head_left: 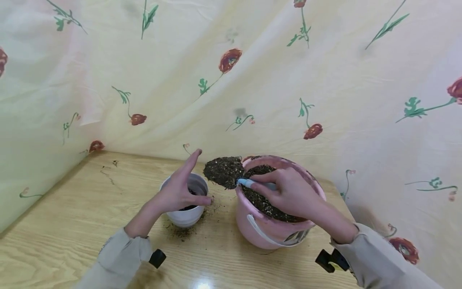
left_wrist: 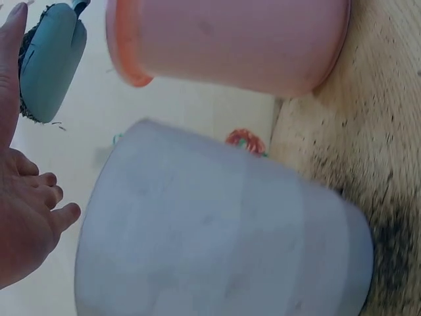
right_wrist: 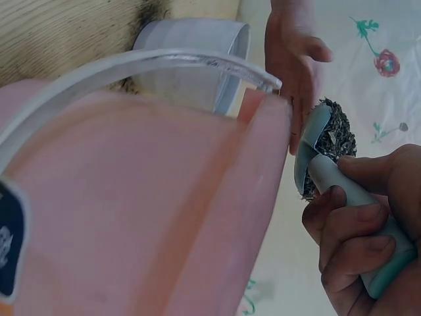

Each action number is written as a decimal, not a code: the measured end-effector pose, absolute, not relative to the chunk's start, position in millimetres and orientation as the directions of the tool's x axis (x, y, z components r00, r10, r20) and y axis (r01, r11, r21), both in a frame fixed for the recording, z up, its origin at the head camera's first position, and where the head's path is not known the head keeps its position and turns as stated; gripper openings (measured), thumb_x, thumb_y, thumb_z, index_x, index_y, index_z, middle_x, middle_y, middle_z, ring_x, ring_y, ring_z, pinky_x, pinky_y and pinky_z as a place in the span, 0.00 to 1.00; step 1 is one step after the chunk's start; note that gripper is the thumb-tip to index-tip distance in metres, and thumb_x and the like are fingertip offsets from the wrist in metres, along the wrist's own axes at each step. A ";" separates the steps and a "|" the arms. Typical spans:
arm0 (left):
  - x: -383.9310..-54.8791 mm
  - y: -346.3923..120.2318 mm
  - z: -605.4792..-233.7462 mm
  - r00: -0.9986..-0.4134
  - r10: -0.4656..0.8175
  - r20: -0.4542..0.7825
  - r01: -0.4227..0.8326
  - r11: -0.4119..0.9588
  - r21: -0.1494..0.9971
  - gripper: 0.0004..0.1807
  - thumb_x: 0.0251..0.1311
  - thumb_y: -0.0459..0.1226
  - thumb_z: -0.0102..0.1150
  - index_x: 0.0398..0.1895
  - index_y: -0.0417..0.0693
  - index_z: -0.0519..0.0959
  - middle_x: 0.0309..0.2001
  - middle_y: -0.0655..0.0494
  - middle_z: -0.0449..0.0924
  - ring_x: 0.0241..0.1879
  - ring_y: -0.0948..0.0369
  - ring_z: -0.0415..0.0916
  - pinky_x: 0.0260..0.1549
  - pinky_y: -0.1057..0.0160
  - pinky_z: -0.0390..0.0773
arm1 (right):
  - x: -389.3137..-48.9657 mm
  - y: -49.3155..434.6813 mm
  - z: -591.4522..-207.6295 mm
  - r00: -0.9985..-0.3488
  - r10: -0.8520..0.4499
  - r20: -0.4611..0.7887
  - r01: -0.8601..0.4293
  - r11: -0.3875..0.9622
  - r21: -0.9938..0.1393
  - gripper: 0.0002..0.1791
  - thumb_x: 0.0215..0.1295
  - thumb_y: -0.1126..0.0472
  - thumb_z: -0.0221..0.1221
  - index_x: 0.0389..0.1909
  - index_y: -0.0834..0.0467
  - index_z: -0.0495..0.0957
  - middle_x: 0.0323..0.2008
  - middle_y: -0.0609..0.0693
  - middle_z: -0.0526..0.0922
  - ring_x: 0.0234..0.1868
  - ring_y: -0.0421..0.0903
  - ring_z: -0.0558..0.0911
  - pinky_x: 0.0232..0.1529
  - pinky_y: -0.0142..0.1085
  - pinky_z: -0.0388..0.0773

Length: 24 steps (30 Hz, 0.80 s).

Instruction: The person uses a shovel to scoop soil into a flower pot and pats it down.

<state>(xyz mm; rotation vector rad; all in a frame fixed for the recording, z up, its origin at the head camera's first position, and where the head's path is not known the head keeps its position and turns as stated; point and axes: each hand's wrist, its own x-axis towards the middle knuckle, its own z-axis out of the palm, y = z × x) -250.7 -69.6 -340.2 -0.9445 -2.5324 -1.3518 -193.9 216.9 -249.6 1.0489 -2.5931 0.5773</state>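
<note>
A light blue hand trowel (right_wrist: 352, 194) heaped with dark soil (head_left: 224, 171) is gripped by its handle in my right hand (head_left: 294, 192). Its blade hangs past the left rim of a pink bucket (head_left: 249, 224), which holds more potting soil (head_left: 265, 206). My left hand (head_left: 179, 188) is over a white flowerpot (head_left: 185, 218), thumb and fingers spread wide apart and holding nothing. Some dark soil shows low inside the pot. In the left wrist view, the pot's pale side (left_wrist: 217, 230) fills the middle, with the trowel's underside (left_wrist: 52, 62) at upper left.
Loose soil (head_left: 182, 232) is scattered around the pot's base on the wooden table (head_left: 65, 212). The bucket's white handle (head_left: 258, 228) hangs down at its front. A flowered cloth (head_left: 173, 88) hangs behind and at the sides of the table.
</note>
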 end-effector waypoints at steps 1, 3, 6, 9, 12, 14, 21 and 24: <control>-250.3 -73.0 -339.7 -0.804 0.462 0.375 0.570 0.418 0.707 0.68 0.41 0.55 0.76 0.77 0.64 0.35 0.77 0.60 0.36 0.74 0.51 0.41 0.66 0.39 0.55 | -195.1 214.0 -249.7 -0.701 -0.596 0.392 -0.707 0.654 -0.270 0.08 0.65 0.61 0.61 0.41 0.52 0.87 0.34 0.41 0.84 0.12 0.25 0.61 0.15 0.26 0.62; -250.1 -80.2 -339.5 -0.811 0.452 0.372 0.563 0.426 0.708 0.68 0.41 0.52 0.77 0.77 0.65 0.34 0.77 0.61 0.37 0.74 0.51 0.41 0.65 0.37 0.55 | -197.6 207.5 -250.0 -0.720 -0.592 0.362 -0.691 0.657 -0.301 0.08 0.66 0.60 0.60 0.41 0.52 0.87 0.17 0.39 0.77 0.09 0.27 0.54 0.13 0.26 0.56; -250.5 -91.9 -340.6 -0.818 0.440 0.371 0.558 0.446 0.700 0.68 0.41 0.51 0.77 0.77 0.66 0.34 0.77 0.60 0.36 0.74 0.49 0.40 0.64 0.35 0.55 | -201.9 196.9 -250.5 -0.733 -0.596 0.327 -0.680 0.660 -0.319 0.10 0.68 0.59 0.59 0.43 0.54 0.87 0.09 0.36 0.66 0.09 0.28 0.53 0.13 0.26 0.55; -251.3 -103.1 -343.3 -0.824 0.429 0.369 0.551 0.458 0.698 0.68 0.42 0.51 0.77 0.77 0.65 0.33 0.77 0.57 0.35 0.74 0.47 0.39 0.64 0.34 0.53 | -204.7 186.5 -251.1 -0.741 -0.601 0.299 -0.671 0.655 -0.347 0.12 0.69 0.57 0.58 0.46 0.57 0.85 0.08 0.37 0.64 0.08 0.30 0.52 0.12 0.27 0.55; -251.4 -111.7 -346.8 -0.830 0.422 0.363 0.543 0.465 0.700 0.69 0.42 0.51 0.77 0.77 0.64 0.33 0.78 0.54 0.35 0.74 0.47 0.38 0.64 0.34 0.52 | -207.1 176.6 -251.3 -0.745 -0.606 0.279 -0.666 0.653 -0.360 0.14 0.69 0.56 0.58 0.48 0.58 0.84 0.08 0.38 0.64 0.07 0.30 0.52 0.12 0.27 0.54; -251.2 -115.8 -349.1 -0.836 0.417 0.357 0.534 0.471 0.702 0.69 0.41 0.51 0.77 0.77 0.63 0.33 0.78 0.54 0.35 0.74 0.47 0.37 0.64 0.34 0.52 | -209.3 171.1 -252.3 -0.748 -0.608 0.264 -0.661 0.655 -0.364 0.15 0.68 0.56 0.58 0.50 0.58 0.83 0.07 0.38 0.64 0.07 0.31 0.51 0.13 0.27 0.54; -250.6 -125.2 -356.9 -0.856 0.404 0.322 0.498 0.480 0.722 0.69 0.42 0.51 0.77 0.77 0.61 0.32 0.78 0.54 0.34 0.75 0.46 0.35 0.65 0.33 0.49 | -216.0 155.8 -258.3 -0.779 -0.593 0.203 -0.619 0.674 -0.403 0.15 0.69 0.55 0.57 0.51 0.57 0.83 0.06 0.39 0.61 0.07 0.34 0.50 0.12 0.26 0.52; -251.7 -127.7 -361.6 -0.859 0.400 0.320 0.494 0.483 0.723 0.70 0.42 0.51 0.77 0.77 0.59 0.31 0.77 0.54 0.34 0.75 0.46 0.36 0.64 0.33 0.49 | -218.8 150.7 -261.1 -0.800 -0.578 0.161 -0.586 0.695 -0.417 0.16 0.70 0.54 0.57 0.52 0.56 0.83 0.05 0.40 0.59 0.06 0.35 0.49 0.11 0.27 0.50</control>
